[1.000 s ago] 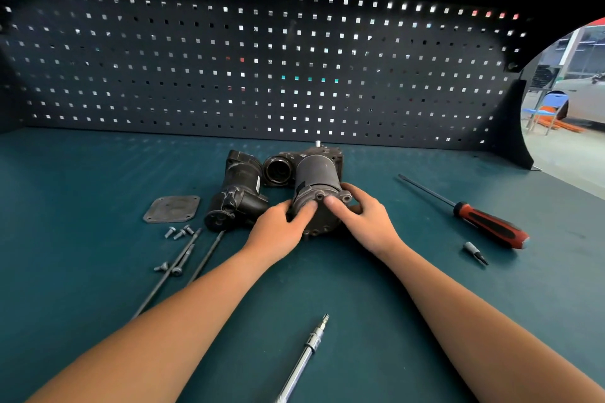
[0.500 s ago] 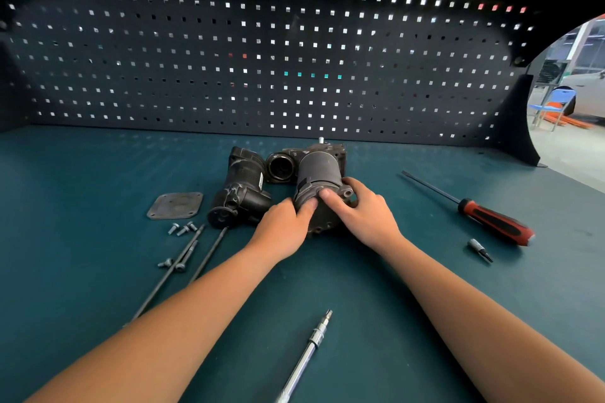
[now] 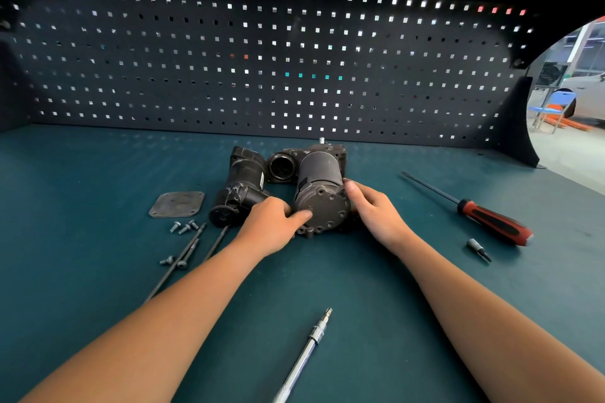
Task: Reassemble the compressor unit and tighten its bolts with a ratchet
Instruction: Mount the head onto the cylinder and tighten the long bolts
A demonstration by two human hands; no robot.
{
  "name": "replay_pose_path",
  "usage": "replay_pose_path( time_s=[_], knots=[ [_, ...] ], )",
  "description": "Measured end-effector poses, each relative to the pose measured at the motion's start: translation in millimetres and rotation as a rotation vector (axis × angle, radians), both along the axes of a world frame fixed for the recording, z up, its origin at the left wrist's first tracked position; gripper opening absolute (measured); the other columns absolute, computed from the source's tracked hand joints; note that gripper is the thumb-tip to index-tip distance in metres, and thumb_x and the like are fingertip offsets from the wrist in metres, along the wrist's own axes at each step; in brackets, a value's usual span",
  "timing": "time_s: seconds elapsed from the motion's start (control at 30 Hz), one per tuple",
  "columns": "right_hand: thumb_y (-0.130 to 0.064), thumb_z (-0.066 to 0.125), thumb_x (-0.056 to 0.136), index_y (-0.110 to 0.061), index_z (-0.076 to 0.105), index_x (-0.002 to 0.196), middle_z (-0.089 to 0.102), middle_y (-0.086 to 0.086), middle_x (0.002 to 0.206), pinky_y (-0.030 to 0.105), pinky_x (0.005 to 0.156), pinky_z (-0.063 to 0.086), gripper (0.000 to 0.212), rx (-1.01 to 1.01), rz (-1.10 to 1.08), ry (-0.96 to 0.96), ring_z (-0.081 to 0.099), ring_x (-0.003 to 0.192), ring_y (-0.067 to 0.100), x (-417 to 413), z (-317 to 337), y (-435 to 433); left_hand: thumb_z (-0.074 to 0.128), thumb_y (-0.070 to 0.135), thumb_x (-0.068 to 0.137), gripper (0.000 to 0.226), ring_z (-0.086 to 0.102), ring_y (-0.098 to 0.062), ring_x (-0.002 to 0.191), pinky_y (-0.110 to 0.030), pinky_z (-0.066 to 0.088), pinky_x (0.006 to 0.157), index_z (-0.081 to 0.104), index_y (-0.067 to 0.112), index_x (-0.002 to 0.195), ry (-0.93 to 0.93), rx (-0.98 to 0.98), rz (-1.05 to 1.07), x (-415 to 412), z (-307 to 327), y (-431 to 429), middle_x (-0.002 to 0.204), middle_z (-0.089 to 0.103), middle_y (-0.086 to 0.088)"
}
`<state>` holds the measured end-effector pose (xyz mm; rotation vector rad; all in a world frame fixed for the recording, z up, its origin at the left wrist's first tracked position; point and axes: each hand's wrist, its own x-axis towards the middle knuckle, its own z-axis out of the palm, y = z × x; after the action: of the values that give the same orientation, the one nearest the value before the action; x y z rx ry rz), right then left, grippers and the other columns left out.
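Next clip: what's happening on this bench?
A person holds the dark compressor on the bench with both hands: left hand at its near end, right hand round its side. A cover plate and loose bolts lie to its left; the ratchet lies untouched in front.

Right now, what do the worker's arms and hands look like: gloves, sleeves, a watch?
Both are bare. The left hand and right hand wear no gloves, and no rings show on the fingers in view. Neither wrist carries a watch or band. The left forearm and right forearm show no sleeves down to the picture's lower edge.
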<state>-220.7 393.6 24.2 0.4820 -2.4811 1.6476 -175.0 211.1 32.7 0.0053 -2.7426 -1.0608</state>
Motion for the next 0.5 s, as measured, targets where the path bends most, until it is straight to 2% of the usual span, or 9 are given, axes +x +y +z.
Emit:
replay_pose_path(
  time_s=[0.13, 0.2, 0.27, 0.33, 0.4, 0.5],
  knots=[
    [-0.051, 0.045, 0.089, -0.018, 0.057, 0.126, 0.061, -0.003, 0.124, 0.032, 0.104, 0.039, 0.051, 0.011, -0.043, 0.023, 0.053, 0.118, 0.012, -1, 1, -4, 0.054, 0.039, 0.090, 0.042, 0.052, -0.012, 0.059, -0.020, 0.037, 0.051, 0.066, -0.001, 0.080, -0.001, 0.023, -0.025, 0, -2, -1, 0.077, 0.069, -0.011],
    [-0.052, 0.046, 0.088, -0.018, 0.058, 0.123, 0.061, -0.003, 0.122, 0.029, 0.100, 0.040, 0.050, 0.014, -0.067, 0.027, 0.054, 0.115, 0.012, -2, 2, -6, 0.054, 0.037, 0.091, 0.037, 0.050, -0.008, 0.056, -0.012, 0.035, 0.046, 0.063, 0.006, 0.073, -0.015, 0.064, -0.040, 0, -2, -3, 0.068, 0.064, -0.004],
    [-0.052, 0.047, 0.088, -0.019, 0.059, 0.121, 0.062, -0.004, 0.120, 0.024, 0.092, 0.040, 0.049, 0.015, -0.082, 0.031, 0.054, 0.111, 0.012, -3, 3, -7, 0.055, 0.035, 0.090, 0.035, 0.049, -0.009, 0.056, -0.014, 0.038, 0.053, 0.060, 0.011, 0.067, -0.050, 0.141, -0.064, -1, -2, -5, 0.062, 0.060, 0.001],
    [-0.053, 0.048, 0.086, -0.019, 0.059, 0.118, 0.061, -0.006, 0.117, 0.021, 0.086, 0.038, 0.048, 0.022, -0.092, 0.043, 0.054, 0.108, 0.010, -3, 3, -8, 0.056, 0.033, 0.090, 0.034, 0.050, -0.013, 0.060, -0.023, 0.041, 0.064, 0.066, 0.004, 0.073, -0.075, 0.226, -0.073, -2, -2, -8, 0.061, 0.059, -0.001],
    [-0.054, 0.049, 0.085, -0.021, 0.058, 0.117, 0.059, -0.008, 0.115, 0.019, 0.083, 0.035, 0.047, 0.039, -0.107, 0.061, 0.052, 0.107, 0.008, -3, 4, -9, 0.056, 0.030, 0.091, 0.035, 0.050, -0.014, 0.060, -0.024, 0.042, 0.065, 0.069, -0.003, 0.087, -0.078, 0.276, -0.061, -2, -1, -10, 0.061, 0.059, -0.002],
    [-0.055, 0.049, 0.085, -0.021, 0.055, 0.120, 0.059, -0.006, 0.117, 0.018, 0.080, 0.035, 0.049, 0.061, -0.107, 0.058, 0.053, 0.102, 0.007, -3, 4, -8, 0.056, 0.031, 0.091, 0.033, 0.052, -0.013, 0.061, -0.024, 0.043, 0.064, 0.070, 0.001, 0.090, -0.061, 0.206, -0.061, -4, -3, -10, 0.062, 0.059, 0.000]
  ],
)
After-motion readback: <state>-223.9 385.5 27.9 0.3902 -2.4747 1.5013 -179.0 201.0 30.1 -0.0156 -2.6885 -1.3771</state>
